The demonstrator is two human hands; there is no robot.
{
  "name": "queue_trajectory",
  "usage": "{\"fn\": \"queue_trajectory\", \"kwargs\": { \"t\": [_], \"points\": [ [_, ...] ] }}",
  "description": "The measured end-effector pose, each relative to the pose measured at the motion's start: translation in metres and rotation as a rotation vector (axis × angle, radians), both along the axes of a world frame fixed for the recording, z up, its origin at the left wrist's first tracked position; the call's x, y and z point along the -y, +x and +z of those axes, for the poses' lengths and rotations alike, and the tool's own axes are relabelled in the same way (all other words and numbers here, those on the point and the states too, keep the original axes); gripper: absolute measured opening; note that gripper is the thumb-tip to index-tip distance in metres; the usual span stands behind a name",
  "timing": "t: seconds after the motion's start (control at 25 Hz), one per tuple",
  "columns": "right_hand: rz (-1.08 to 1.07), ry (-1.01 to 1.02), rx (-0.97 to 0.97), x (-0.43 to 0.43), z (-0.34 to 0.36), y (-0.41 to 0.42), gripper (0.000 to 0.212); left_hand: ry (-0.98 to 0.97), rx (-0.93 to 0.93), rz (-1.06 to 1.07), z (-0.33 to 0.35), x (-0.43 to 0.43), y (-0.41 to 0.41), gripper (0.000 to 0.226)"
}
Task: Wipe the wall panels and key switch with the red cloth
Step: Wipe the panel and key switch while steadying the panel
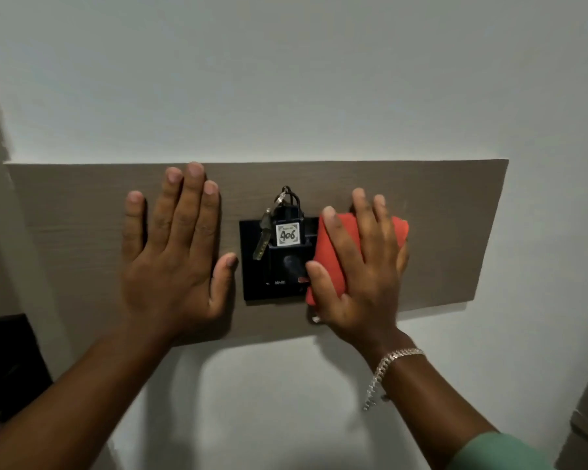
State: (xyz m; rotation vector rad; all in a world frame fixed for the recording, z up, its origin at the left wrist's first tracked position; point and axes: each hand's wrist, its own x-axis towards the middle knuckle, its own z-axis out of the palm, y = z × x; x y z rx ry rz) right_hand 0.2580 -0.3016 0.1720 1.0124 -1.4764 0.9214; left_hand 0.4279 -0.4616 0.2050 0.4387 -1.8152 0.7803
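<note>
The right hand (357,262) covers most of the cloth (333,239), so its full shape cannot be told; the cloth in turn hides the right edge of the switch (272,259); a dark fixture (4,361) at 8 o'clock is cut off by the frame edge and cannot be identified; a small pale bit under the right hand's heel is too small to make out. The cloth is red-orange, folded into a thick pad, pressed flat against the panel (438,232) just at 3 o'clock of the switch, touching it; the right fingers lie spread over it, pressing rather than clenching. The left hand (174,252) lies flat on the panel at 9 o'clock of the switch, fingers released and spread, thumb tip just beside the switch edge. The panel is a grey-brown wood-grain strip on a white wall (286,79). A key (263,237) hangs from the black switch; its white tag (288,235) reads "406"; small lettering lower on the switch is unreadable. A silver bracelet (387,368) circles the right wrist.
</note>
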Motion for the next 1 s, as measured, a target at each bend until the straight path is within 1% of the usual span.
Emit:
{"fn": "queue_trajectory", "kwargs": {
  "t": [0.08,0.2,0.36,0.44,0.56,0.6,0.68,0.76,0.8,0.92,1.0],
  "points": [
    [0.006,0.000,-0.023,-0.008,-0.008,-0.009,0.055,0.003,-0.002,-0.001,0.000,0.000,0.001,0.076],
    [-0.015,-0.062,0.041,-0.007,-0.003,-0.011,0.054,-0.017,-0.001,0.027,-0.002,0.000,0.002,0.076],
    [-0.064,-0.018,-0.093,-0.019,-0.007,-0.030,0.050,-0.042,-0.016,0.027,-0.001,0.007,-0.001,0.076],
    [-0.088,-0.073,-0.045,-0.028,-0.001,-0.040,0.048,-0.042,-0.024,0.043,-0.002,0.005,0.000,0.076],
    [-0.095,-0.177,0.151,-0.035,0.016,-0.041,0.045,-0.037,-0.001,0.051,0.000,0.003,0.002,0.076],
    [-0.065,-0.215,0.175,-0.036,0.021,-0.037,0.043,-0.037,-0.003,0.047,0.000,0.003,0.001,0.076],
    [0.063,-0.250,0.120,-0.034,0.026,-0.018,0.040,-0.030,0.003,0.051,-0.001,0.002,0.002,0.076],
    [0.174,-0.199,0.024,-0.016,0.026,0.014,0.041,-0.028,0.008,0.047,-0.001,0.002,0.002,0.076],
    [0.172,-0.162,-0.011,-0.002,0.024,0.030,0.042,-0.023,0.009,0.031,-0.001,0.003,0.002,0.076],
    [0.050,-0.100,-0.058,0.030,0.021,0.061,0.045,-0.038,0.001,0.032,-0.002,0.005,0.002,0.076],
    [-0.011,-0.043,-0.055,0.029,0.015,0.054,0.049,-0.041,0.004,0.040,-0.002,0.005,0.002,0.076]
  ]
}}
